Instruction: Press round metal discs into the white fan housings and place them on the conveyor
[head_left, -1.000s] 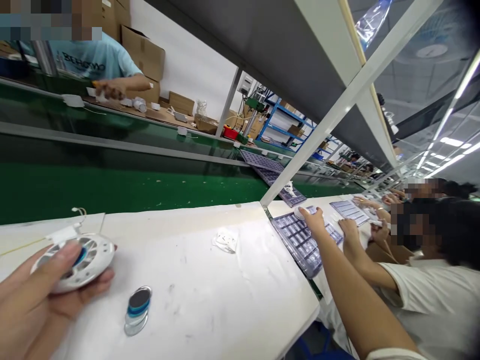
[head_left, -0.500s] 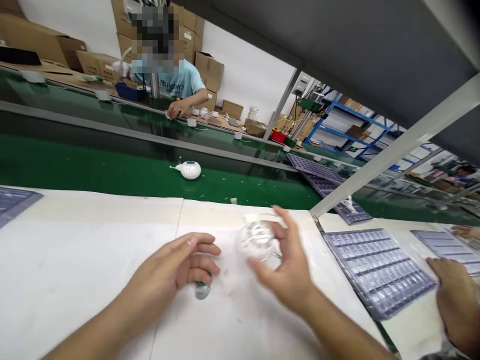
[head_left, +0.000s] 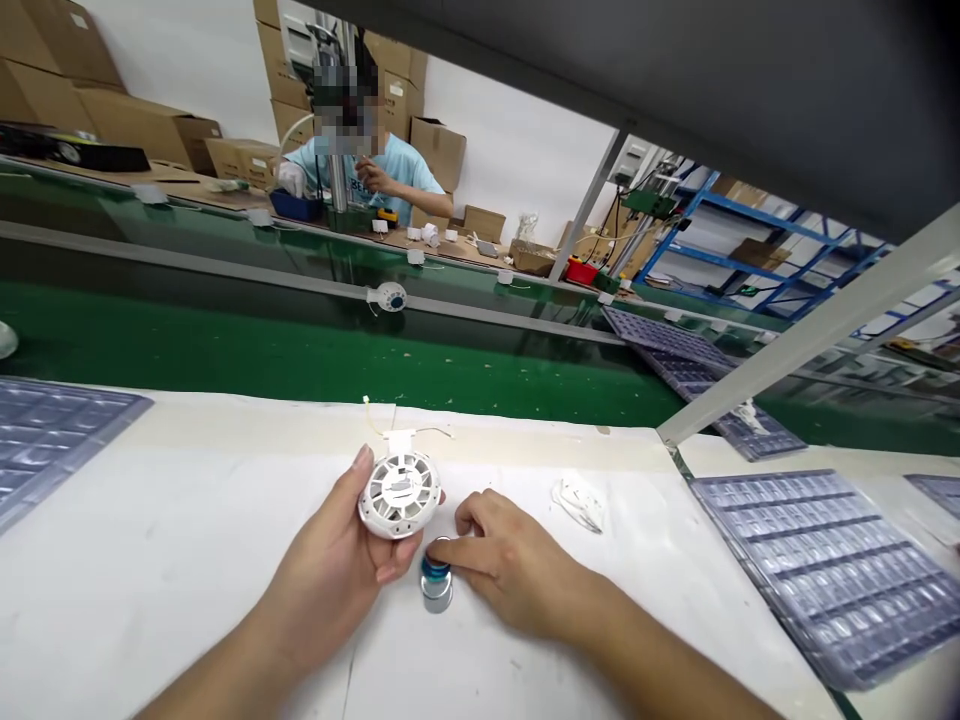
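Observation:
My left hand is closed round a round white fan housing with a slotted grille, a white tab and thin wires at its top. Just right of it my right hand pinches the top of a small stack of round metal discs with blue rims standing on the white table. The two hands nearly touch above the stack.
A crumpled clear bag lies right of my hands. Plastic trays sit at the left edge and at the right. Behind runs a green conveyor with a white fan unit. A person in a blue shirt works across it.
The view swung back left to my table. My left hand took up the white fan housing again; my right hand let go of the clear bag and dropped onto the disc stack.

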